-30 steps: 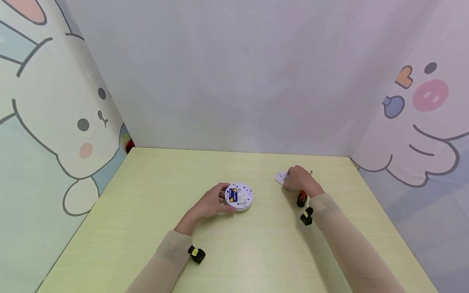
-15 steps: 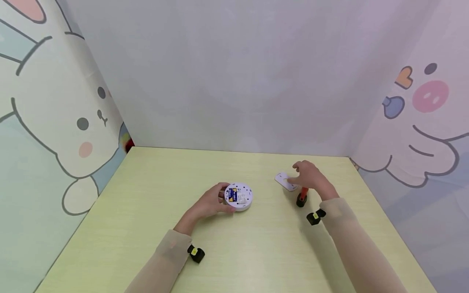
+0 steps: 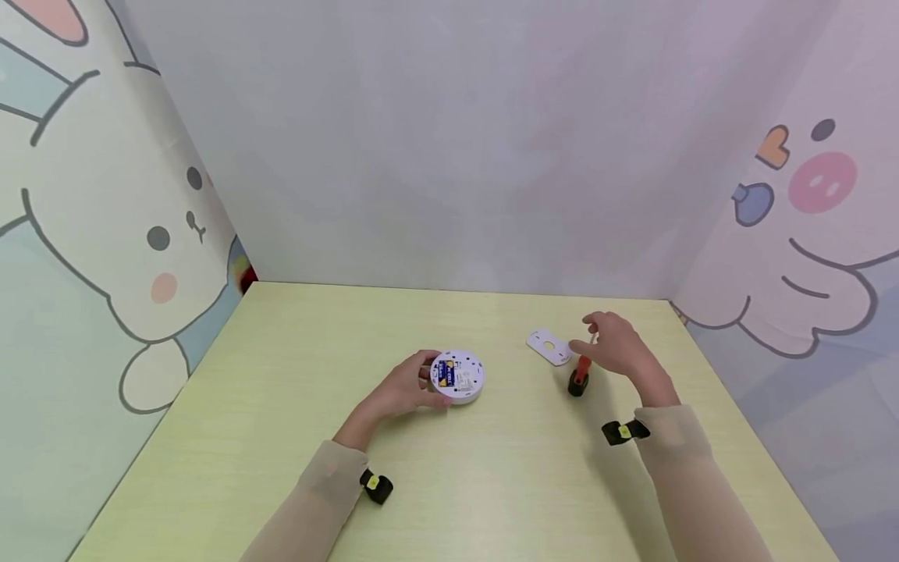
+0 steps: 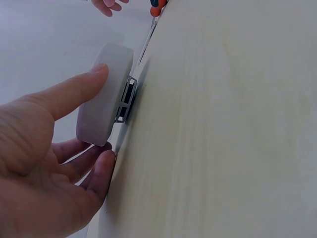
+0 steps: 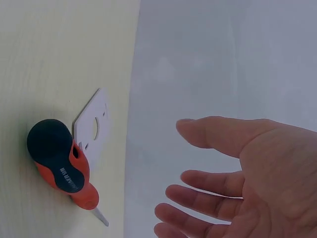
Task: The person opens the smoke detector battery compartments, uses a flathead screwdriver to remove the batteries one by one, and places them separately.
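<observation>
In the head view my left hand (image 3: 400, 389) holds a round white smoke alarm (image 3: 465, 379) by its left side, with its labelled, battery-bearing face turned up. From the left wrist, the thumb lies along the side of the smoke alarm (image 4: 101, 106), fingers beneath it, and a slotted grille juts from the face toward the table. My right hand (image 3: 613, 343) hovers with spread fingers, holding nothing, over a red-and-black screwdriver (image 3: 579, 379). A flat white mounting plate (image 3: 538, 339) with a round hole lies just left of it. In the right wrist view the screwdriver (image 5: 64, 166) partly overlaps the plate.
The pale wooden table (image 3: 506, 468) ends at a plain grey-white curtain (image 3: 449, 156) behind. Cartoon-printed cloth hangs at both sides, with a rabbit (image 3: 112, 195) at left and a pig (image 3: 808, 234) at right.
My right hand has let go of the mounting plate and moved right, over the screwdriver, its fingers opening. The left hand and smoke alarm have stayed in place.
</observation>
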A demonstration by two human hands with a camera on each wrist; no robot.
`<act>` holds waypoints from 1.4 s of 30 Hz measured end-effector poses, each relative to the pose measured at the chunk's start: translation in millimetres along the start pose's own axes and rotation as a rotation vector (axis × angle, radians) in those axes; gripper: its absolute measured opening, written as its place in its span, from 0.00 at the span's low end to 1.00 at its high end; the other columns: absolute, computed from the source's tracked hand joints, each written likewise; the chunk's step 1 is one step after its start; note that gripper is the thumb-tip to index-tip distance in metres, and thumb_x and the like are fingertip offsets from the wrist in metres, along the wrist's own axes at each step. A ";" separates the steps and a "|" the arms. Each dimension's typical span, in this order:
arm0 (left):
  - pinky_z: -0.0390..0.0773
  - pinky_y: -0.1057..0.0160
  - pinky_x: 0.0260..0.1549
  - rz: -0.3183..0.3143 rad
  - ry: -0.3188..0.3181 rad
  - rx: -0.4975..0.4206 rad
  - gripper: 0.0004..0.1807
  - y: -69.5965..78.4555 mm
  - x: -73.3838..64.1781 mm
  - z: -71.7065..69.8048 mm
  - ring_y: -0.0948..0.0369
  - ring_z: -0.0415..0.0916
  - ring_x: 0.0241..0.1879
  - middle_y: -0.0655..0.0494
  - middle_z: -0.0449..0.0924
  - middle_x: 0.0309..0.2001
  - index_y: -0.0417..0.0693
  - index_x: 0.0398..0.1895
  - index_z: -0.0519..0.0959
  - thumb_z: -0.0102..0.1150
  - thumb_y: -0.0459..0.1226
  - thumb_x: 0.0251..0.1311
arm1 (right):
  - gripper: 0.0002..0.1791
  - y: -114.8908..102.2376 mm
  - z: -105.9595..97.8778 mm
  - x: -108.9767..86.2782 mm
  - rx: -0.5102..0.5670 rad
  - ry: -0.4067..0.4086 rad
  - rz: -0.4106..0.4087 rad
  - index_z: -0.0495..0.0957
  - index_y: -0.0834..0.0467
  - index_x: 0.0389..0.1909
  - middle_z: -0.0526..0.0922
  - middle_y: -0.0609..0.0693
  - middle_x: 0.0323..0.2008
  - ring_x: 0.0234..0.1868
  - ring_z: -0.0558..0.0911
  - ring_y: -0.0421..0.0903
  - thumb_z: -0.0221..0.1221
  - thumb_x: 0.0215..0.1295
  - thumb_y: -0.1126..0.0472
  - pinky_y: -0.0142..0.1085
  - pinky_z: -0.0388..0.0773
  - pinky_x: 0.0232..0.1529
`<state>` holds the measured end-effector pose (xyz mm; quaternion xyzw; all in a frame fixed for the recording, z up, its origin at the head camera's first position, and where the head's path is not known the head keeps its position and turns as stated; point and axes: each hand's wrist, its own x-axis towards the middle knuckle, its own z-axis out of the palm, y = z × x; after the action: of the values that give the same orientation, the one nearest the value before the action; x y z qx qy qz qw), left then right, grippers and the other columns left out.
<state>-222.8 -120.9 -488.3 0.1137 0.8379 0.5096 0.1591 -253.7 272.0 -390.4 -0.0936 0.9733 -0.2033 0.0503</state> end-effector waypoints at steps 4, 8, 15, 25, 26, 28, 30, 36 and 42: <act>0.78 0.47 0.62 0.001 -0.004 -0.002 0.52 0.4 0.4 -0.7 0.53 0.77 0.57 0.52 0.79 0.58 0.48 0.79 0.65 0.85 0.40 0.52 | 0.38 7.8 2.2 -5.5 0.033 0.006 0.030 0.66 0.77 0.69 0.78 0.74 0.58 0.53 0.79 0.66 0.63 0.74 0.51 0.60 0.78 0.54; 0.78 0.48 0.62 0.001 -0.004 -0.004 0.52 1.1 0.1 -1.9 0.54 0.77 0.56 0.53 0.79 0.58 0.48 0.79 0.65 0.85 0.40 0.52 | 0.39 15.0 5.3 -9.9 0.058 0.006 0.085 0.65 0.78 0.68 0.78 0.75 0.57 0.53 0.80 0.67 0.62 0.75 0.49 0.60 0.80 0.52; 0.78 0.47 0.62 0.009 -0.005 0.002 0.51 0.6 0.1 -1.6 0.54 0.76 0.56 0.52 0.79 0.58 0.46 0.79 0.65 0.85 0.39 0.53 | 0.36 24.4 16.4 -19.3 0.094 0.000 0.184 0.66 0.77 0.64 0.80 0.73 0.52 0.46 0.83 0.63 0.59 0.76 0.47 0.56 0.82 0.45; 0.77 0.48 0.62 0.003 -0.003 0.001 0.51 2.5 -1.9 0.4 0.54 0.76 0.56 0.52 0.79 0.58 0.46 0.79 0.65 0.84 0.38 0.54 | 0.38 34.3 44.0 -15.1 0.133 -0.074 0.327 0.64 0.76 0.61 0.80 0.66 0.40 0.29 0.84 0.49 0.56 0.74 0.43 0.45 0.79 0.39; 0.77 0.48 0.62 0.003 -0.003 0.000 0.51 2.8 -1.9 0.4 0.54 0.76 0.56 0.52 0.79 0.57 0.46 0.79 0.65 0.84 0.38 0.54 | 0.37 34.3 46.9 -14.2 0.131 -0.079 0.340 0.65 0.75 0.59 0.80 0.64 0.38 0.28 0.84 0.49 0.57 0.74 0.43 0.43 0.78 0.37; 0.77 0.48 0.62 0.003 -0.002 0.000 0.51 3.2 -2.1 0.6 0.54 0.75 0.56 0.52 0.79 0.57 0.45 0.79 0.65 0.84 0.38 0.53 | 0.34 34.5 52.8 -12.1 0.123 -0.089 0.356 0.66 0.74 0.53 0.79 0.60 0.32 0.26 0.81 0.48 0.57 0.74 0.43 0.40 0.75 0.32; 0.77 0.48 0.62 0.003 -0.004 -0.002 0.51 3.9 -2.2 0.4 0.54 0.75 0.56 0.52 0.79 0.57 0.45 0.79 0.65 0.84 0.38 0.53 | 0.31 33.8 58.0 -10.2 0.112 -0.091 0.361 0.67 0.71 0.47 0.77 0.57 0.28 0.24 0.79 0.47 0.57 0.74 0.43 0.37 0.73 0.29; 0.77 0.48 0.62 0.007 -0.005 0.000 0.51 3.8 -1.4 0.3 0.54 0.75 0.55 0.52 0.79 0.56 0.45 0.79 0.65 0.84 0.38 0.53 | 0.29 31.7 62.4 -6.4 0.111 -0.099 0.360 0.67 0.68 0.39 0.77 0.56 0.22 0.20 0.79 0.47 0.59 0.73 0.42 0.37 0.73 0.25; 0.77 0.48 0.62 0.009 -0.001 0.004 0.51 3.4 -1.0 0.0 0.55 0.75 0.55 0.53 0.78 0.56 0.46 0.78 0.66 0.84 0.38 0.53 | 0.29 29.7 64.5 -2.6 0.108 -0.116 0.391 0.67 0.69 0.40 0.78 0.57 0.23 0.20 0.80 0.48 0.59 0.73 0.44 0.36 0.73 0.25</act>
<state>-221.7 -119.7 -485.1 0.1181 0.8383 0.5085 0.1569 -247.3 274.4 -461.1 0.0885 0.9561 -0.2359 0.1497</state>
